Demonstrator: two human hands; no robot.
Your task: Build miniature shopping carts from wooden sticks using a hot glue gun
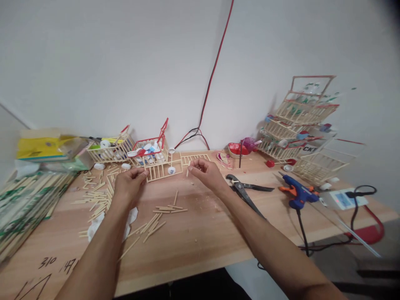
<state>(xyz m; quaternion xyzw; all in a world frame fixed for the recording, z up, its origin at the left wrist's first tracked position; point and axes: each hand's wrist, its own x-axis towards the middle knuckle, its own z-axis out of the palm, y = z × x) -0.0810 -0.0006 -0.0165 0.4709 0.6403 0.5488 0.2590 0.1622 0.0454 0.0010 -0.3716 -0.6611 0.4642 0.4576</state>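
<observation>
My left hand (128, 185) is closed, its fingertips pinching the left end of a ladder-like wooden stick panel (155, 172). My right hand (205, 171) holds a short wooden stick (187, 172) between thumb and finger, just right of that panel. A second slatted panel (196, 159) lies behind my right fingertips. Between the hands, a white bottle cap (171, 170) is by the panel. Loose short sticks (170, 209) are scattered on the table in front of my hands, and a bigger pile (101, 199) lies left of my left wrist.
Stick baskets (153, 156) holding bottle caps stand at the back left; stacked stick carts (287, 133) rise at the right. Pliers (242, 191) and a blue glue gun (298, 191) with its cable lie right of my right forearm. Bagged sticks (28, 208) cover the left side.
</observation>
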